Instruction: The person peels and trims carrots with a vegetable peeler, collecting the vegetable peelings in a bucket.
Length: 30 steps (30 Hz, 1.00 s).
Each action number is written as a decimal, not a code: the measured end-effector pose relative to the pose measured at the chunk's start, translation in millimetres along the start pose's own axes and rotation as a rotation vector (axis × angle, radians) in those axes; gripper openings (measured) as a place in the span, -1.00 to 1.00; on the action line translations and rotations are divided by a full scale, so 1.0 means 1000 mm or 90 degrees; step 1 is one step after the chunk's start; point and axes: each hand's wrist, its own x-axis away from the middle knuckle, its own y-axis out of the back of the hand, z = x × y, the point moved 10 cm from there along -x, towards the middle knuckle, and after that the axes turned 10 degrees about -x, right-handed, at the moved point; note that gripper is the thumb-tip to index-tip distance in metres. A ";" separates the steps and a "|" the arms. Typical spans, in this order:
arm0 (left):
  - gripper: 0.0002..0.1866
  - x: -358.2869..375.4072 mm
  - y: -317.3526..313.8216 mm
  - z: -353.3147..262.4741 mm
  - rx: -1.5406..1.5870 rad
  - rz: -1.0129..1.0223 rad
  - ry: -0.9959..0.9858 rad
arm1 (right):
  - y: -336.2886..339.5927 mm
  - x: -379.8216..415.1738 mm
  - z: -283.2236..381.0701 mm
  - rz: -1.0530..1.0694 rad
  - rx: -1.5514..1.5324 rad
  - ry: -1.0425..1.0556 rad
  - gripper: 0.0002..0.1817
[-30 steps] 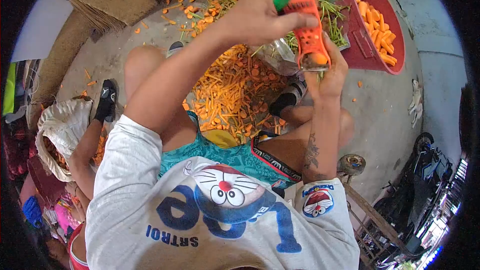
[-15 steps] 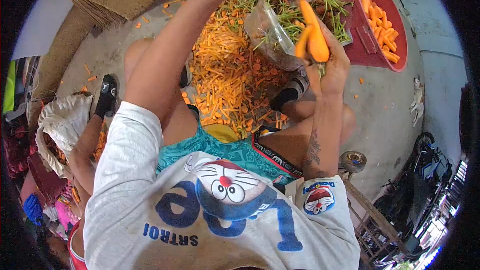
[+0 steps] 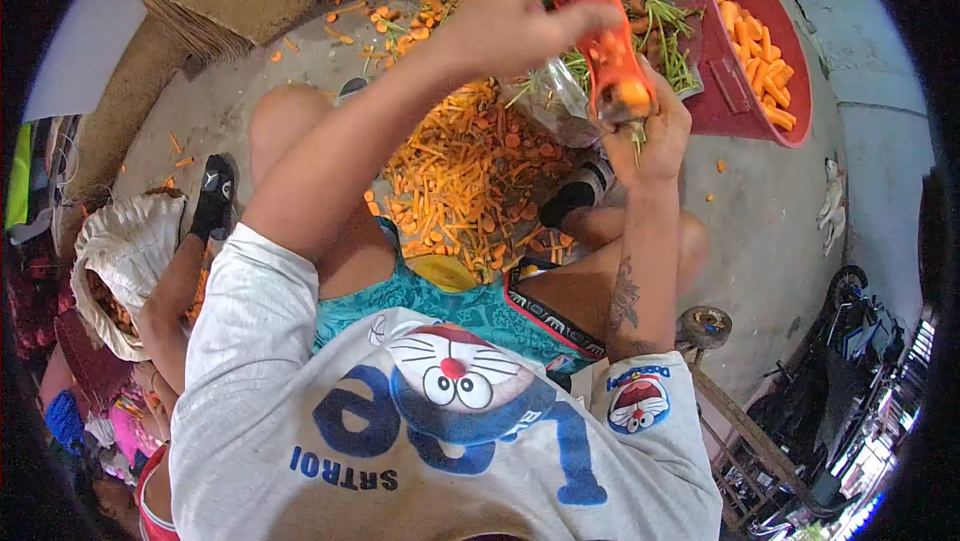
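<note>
My left hand (image 3: 520,21) grips a red peeler (image 3: 598,26) with green at its upper end. The peeler's lower end lies over the carrot (image 3: 632,94), hiding most of it. Closed around that carrot is my right hand (image 3: 660,136), with a short green stem poking out below. Beyond my hands, carrots with leafy green tops (image 3: 665,21) lie on a clear plastic bag (image 3: 570,91). Between my legs spreads a heap of orange peelings and carrot slices (image 3: 450,171).
At the upper right stands a red tub (image 3: 712,61) holding several peeled carrots (image 3: 765,71). A white sack (image 3: 130,251) sits at left beside another person's arm (image 3: 165,331). A small animal (image 3: 832,201) lies on the floor at right, near a motorbike (image 3: 850,341).
My left hand has come down and right, bringing the peeler onto the carrot. My right hand stays in nearly the same place, still holding the carrot.
</note>
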 end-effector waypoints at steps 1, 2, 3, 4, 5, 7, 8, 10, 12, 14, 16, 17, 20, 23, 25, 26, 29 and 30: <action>-0.75 -0.003 -0.024 -0.001 0.229 0.222 -0.098 | 0.012 0.005 0.006 -0.135 0.033 0.063 -0.54; -0.74 0.006 -0.036 -0.013 0.461 0.442 -0.192 | 0.026 0.004 0.007 -0.141 0.036 0.057 -0.54; -0.80 0.001 -0.051 0.001 0.366 0.528 -0.130 | 0.020 -0.004 0.002 0.026 0.003 -0.016 -0.54; -0.82 -0.012 -0.059 0.018 0.380 0.538 -0.016 | -0.004 0.000 -0.004 0.197 -0.033 -0.084 -0.54; -0.81 -0.027 -0.061 0.036 0.393 0.461 0.034 | 0.002 0.001 0.003 0.156 0.022 -0.031 -0.54; -0.80 -0.040 -0.051 0.050 0.410 0.366 0.144 | 0.001 0.000 0.003 0.146 0.003 -0.039 -0.53; -0.80 -0.025 -0.056 0.035 0.412 0.362 0.139 | 0.003 -0.003 0.002 0.137 -0.012 -0.054 -0.52; -0.81 -0.005 -0.008 -0.017 0.180 0.081 0.102 | 0.002 -0.004 -0.003 0.103 -0.036 -0.058 -0.50; -0.80 -0.011 -0.024 -0.010 0.255 0.295 -0.032 | 0.018 0.005 0.012 -0.114 0.064 0.093 -0.51; -0.79 -0.002 -0.044 0.000 0.326 0.509 -0.161 | 0.019 -0.005 0.006 0.061 0.010 -0.014 -0.53; -0.75 -0.026 -0.070 0.046 0.367 0.515 0.066 | -0.006 0.003 -0.002 0.247 -0.050 -0.103 -0.55; -0.75 -0.025 -0.072 0.046 0.369 0.515 0.058 | -0.001 0.005 -0.001 0.173 -0.004 -0.065 -0.53; -0.78 -0.009 -0.052 0.028 0.383 0.419 0.035 | -0.007 0.001 0.001 0.149 0.002 -0.065 -0.51; -0.78 0.004 -0.024 -0.024 0.488 0.346 -0.197 | 0.024 0.004 0.015 -0.134 0.047 0.051 -0.50; -0.77 -0.003 -0.070 0.025 0.401 0.502 -0.001 | 0.004 0.005 -0.001 0.158 0.006 -0.094 -0.51; -0.79 -0.023 -0.073 0.046 0.390 0.477 0.029 | 0.002 0.007 -0.002 0.161 0.006 -0.095 -0.51; -0.82 -0.031 -0.059 0.048 0.440 0.394 0.084 | -0.002 0.006 0.004 0.123 0.038 -0.039 -0.52; -0.83 -0.014 -0.058 0.035 0.461 0.464 0.098 | 0.003 0.004 0.005 0.103 0.044 -0.022 -0.52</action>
